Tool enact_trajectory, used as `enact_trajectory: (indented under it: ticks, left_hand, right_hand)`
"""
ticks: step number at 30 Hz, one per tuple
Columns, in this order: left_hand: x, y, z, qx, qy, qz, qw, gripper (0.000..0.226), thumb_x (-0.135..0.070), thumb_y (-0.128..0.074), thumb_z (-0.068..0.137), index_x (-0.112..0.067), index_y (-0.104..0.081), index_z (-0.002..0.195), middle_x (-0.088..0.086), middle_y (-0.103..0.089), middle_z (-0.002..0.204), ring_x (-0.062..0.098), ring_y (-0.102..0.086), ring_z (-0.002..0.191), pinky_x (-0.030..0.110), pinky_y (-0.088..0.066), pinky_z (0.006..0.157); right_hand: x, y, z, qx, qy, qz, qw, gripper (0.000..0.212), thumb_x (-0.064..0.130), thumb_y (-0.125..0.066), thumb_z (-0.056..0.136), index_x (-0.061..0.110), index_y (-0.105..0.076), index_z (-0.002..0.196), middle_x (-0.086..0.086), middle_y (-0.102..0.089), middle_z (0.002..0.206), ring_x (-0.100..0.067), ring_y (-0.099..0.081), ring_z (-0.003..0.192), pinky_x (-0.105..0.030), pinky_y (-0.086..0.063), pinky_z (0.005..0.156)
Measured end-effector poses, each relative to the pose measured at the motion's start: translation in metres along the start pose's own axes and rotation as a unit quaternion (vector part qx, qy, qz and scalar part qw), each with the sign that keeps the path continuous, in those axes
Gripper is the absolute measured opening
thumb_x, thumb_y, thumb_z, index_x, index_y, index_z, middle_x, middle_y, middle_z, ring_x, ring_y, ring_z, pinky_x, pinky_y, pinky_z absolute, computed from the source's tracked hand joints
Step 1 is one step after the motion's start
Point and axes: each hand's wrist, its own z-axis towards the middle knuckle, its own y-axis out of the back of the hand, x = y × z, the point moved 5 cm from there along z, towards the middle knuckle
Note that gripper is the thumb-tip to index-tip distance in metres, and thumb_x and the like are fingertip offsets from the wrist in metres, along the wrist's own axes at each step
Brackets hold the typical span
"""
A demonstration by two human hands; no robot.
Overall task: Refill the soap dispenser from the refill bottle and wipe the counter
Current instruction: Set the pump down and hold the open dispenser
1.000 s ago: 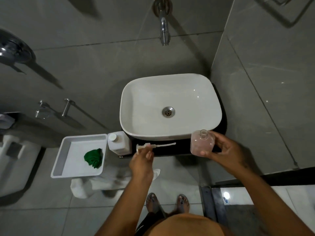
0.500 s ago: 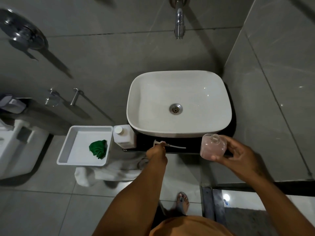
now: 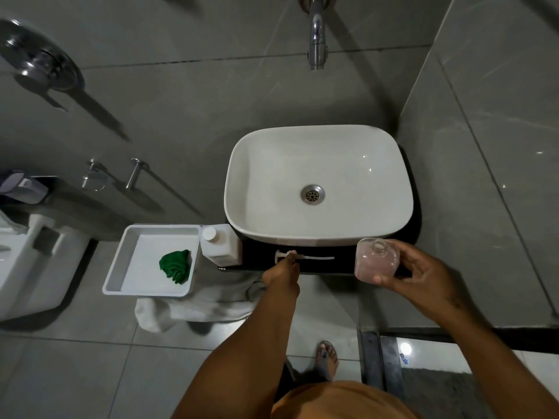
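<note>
My right hand (image 3: 423, 276) holds the clear soap dispenser bottle (image 3: 376, 261), uncapped, with pinkish liquid inside, over the right end of the black counter (image 3: 341, 264). My left hand (image 3: 281, 272) grips the white pump head with its long tube (image 3: 305, 257), which lies along the counter in front of the basin. The white refill bottle (image 3: 219, 244), capped, stands upright at the counter's left end. A green cloth (image 3: 175, 266) lies crumpled in a white tray (image 3: 121, 261) left of the counter.
A white basin (image 3: 317, 182) fills most of the counter under a chrome tap (image 3: 317, 40). White towels (image 3: 193, 309) lie under the tray. A toilet (image 3: 27, 261) stands far left, a grey tiled wall close on the right.
My left hand has lowered the pump from the air onto the counter. My right hand and the dispenser bottle stayed in place. The view shifted left, so everything sits further right in the frame.
</note>
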Motion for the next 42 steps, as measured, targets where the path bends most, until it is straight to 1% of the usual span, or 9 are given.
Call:
enact_trajectory:
  ticks: [7,11,13,20,24,27,29,36,42]
  left_hand:
    - [0.009,0.010,-0.001,-0.002,-0.004,-0.011,1.000,0.039,-0.021,-0.080,0.091,-0.005,-0.069,0.125,0.008,-0.073,0.121,0.014,-0.068,0.074,0.021,-0.058,0.045]
    - [0.018,0.023,0.002,-0.008,-0.001,-0.003,1.000,0.018,-0.011,-0.074,0.093,-0.005,-0.067,0.108,0.011,-0.069,0.090,0.020,-0.059,0.066,0.033,-0.062,0.067]
    - [0.021,0.024,0.001,-0.004,-0.030,0.031,0.999,0.020,0.009,-0.071,0.089,0.000,-0.062,0.103,0.019,-0.063,0.084,0.026,-0.056,0.064,0.035,-0.060,0.056]
    - [0.025,0.006,0.011,0.037,-0.078,0.079,0.993,0.020,0.017,-0.055,0.095,0.001,-0.059,0.106,0.021,-0.054,0.100,0.031,-0.056,0.094,0.038,-0.049,0.074]
    - [0.037,-0.024,-0.014,0.182,-0.294,0.362,0.866,0.027,0.016,-0.070,0.086,-0.011,-0.070,0.084,0.013,-0.071,0.087,0.027,-0.070,0.086,0.037,-0.057,0.086]
    - [0.056,-0.058,-0.038,0.306,-0.350,0.438,0.769,0.028,0.005,-0.080,0.083,-0.017,-0.077,0.101,-0.009,-0.077,0.097,-0.001,-0.075,0.089,0.017,-0.057,0.086]
    - [0.064,-0.078,-0.047,0.370,-0.355,0.444,0.735,0.029,0.002,-0.079,0.085,-0.010,-0.079,0.112,-0.007,-0.080,0.103,0.006,-0.077,0.098,0.022,-0.059,0.089]
    - [0.076,-0.109,-0.035,0.316,-0.408,0.499,0.696,0.030,-0.011,-0.082,0.085,-0.020,-0.080,0.113,-0.003,-0.081,0.106,0.005,-0.076,0.101,0.031,-0.060,0.094]
    - [0.087,-0.125,-0.028,0.263,-0.418,0.558,0.667,0.020,-0.012,-0.080,0.083,-0.019,-0.083,0.102,-0.002,-0.082,0.098,-0.002,-0.072,0.091,0.024,-0.060,0.086]
  right_hand:
    - [-0.007,-0.001,0.001,0.003,-0.011,-0.006,1.000,0.064,-0.011,-0.083,0.067,0.030,-0.064,0.113,0.023,-0.074,0.104,0.011,-0.066,0.098,-0.004,-0.050,0.074]
    - [-0.017,0.003,0.001,-0.007,-0.010,-0.021,1.000,0.064,-0.012,-0.083,0.069,0.009,-0.062,0.126,-0.003,-0.070,0.118,0.006,-0.066,0.100,-0.004,-0.049,0.077]
    - [-0.020,0.006,0.000,-0.013,-0.007,-0.018,1.000,0.063,-0.013,-0.081,0.070,0.003,-0.060,0.128,-0.014,-0.065,0.124,-0.004,-0.067,0.103,-0.006,-0.050,0.080]
    - [-0.041,0.018,-0.009,-0.046,-0.039,-0.026,0.998,0.066,-0.007,-0.087,0.067,0.013,-0.063,0.124,-0.001,-0.069,0.118,0.004,-0.067,0.102,-0.006,-0.050,0.076]
    - [-0.046,0.022,-0.007,-0.063,-0.034,-0.036,0.997,0.066,-0.009,-0.086,0.067,0.006,-0.062,0.127,-0.006,-0.068,0.120,-0.018,-0.067,0.109,-0.009,-0.052,0.083]
    - [-0.045,0.024,-0.004,-0.081,-0.024,-0.062,0.995,0.065,-0.007,-0.085,0.070,0.002,-0.062,0.129,-0.002,-0.064,0.116,-0.015,-0.065,0.106,-0.003,-0.048,0.081]
    - [-0.044,0.025,-0.001,-0.084,-0.011,-0.090,0.992,0.065,-0.004,-0.084,0.072,0.002,-0.060,0.132,0.000,-0.061,0.117,-0.015,-0.060,0.108,0.001,-0.043,0.082]
    - [-0.075,0.028,0.024,-0.117,-0.056,-0.067,0.989,0.071,-0.017,-0.063,0.085,-0.001,-0.037,0.149,-0.006,-0.049,0.135,-0.021,-0.051,0.124,0.001,-0.042,0.086]
    - [-0.106,0.033,0.038,-0.122,-0.122,-0.101,0.980,0.069,-0.010,-0.055,0.092,0.011,-0.033,0.154,-0.013,-0.048,0.151,-0.023,-0.048,0.137,-0.027,-0.038,0.110]
